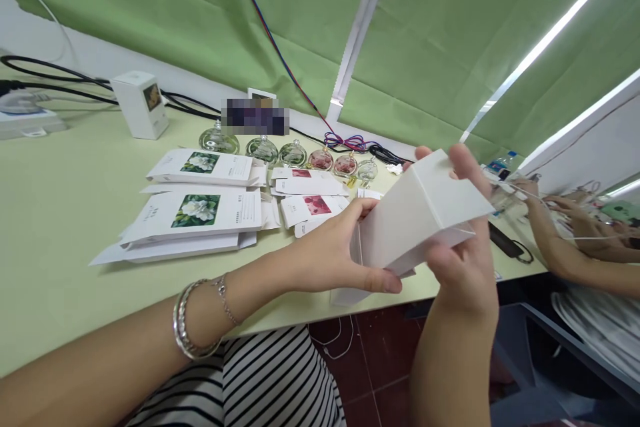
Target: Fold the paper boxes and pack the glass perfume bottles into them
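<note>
A white cardboard box (pixel 400 220), tilted above the table's front edge, is held between both my hands. My left hand (pixel 335 253) grips its lower left side, with the thumb along the near face. At the upper right end my right hand (pixel 470 250) has its thumb below and fingers above, around a flap that stands partly out. The inside of the box is hidden. Left of my hands lie flattened white cartons (pixel 235 210) with white-flower pictures. Close to my left hand are smaller flattened cartons (pixel 330 185) with red pictures.
Several round glass bottles (pixel 293 155), green, pink and clear, stand in a row behind the cartons. An upright white box (pixel 140 107) stands at the back left near black cables (pixel 190 105). On the right are another person's arms (pixel 555 247) and a water bottle (pixel 505 163).
</note>
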A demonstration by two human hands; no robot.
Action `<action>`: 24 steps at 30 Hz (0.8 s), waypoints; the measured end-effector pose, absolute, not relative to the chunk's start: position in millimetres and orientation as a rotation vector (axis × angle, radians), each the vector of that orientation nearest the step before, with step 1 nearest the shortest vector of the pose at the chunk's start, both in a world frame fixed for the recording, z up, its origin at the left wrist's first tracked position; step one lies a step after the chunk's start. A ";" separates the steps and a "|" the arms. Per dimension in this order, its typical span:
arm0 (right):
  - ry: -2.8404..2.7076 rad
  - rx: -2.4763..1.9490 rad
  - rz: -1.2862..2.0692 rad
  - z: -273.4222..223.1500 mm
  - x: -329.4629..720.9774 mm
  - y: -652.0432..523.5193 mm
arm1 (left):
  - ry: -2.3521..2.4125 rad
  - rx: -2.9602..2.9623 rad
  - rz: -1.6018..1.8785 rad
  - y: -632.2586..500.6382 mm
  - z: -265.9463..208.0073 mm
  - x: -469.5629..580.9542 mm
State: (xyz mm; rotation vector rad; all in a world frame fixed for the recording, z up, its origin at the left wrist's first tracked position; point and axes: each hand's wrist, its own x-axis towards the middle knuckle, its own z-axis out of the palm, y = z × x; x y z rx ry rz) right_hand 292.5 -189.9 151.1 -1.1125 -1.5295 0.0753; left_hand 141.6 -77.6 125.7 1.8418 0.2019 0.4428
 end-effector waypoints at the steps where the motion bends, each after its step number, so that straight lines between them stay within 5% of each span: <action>1: -1.548 -1.164 0.062 155.0 292.1 -188.5 | 0.200 1.842 0.437 -77.5 125.5 141.2; 24: -1.540 -1.048 0.132 126.4 301.1 -170.4 | 0.174 1.875 0.383 -64.7 113.9 144.9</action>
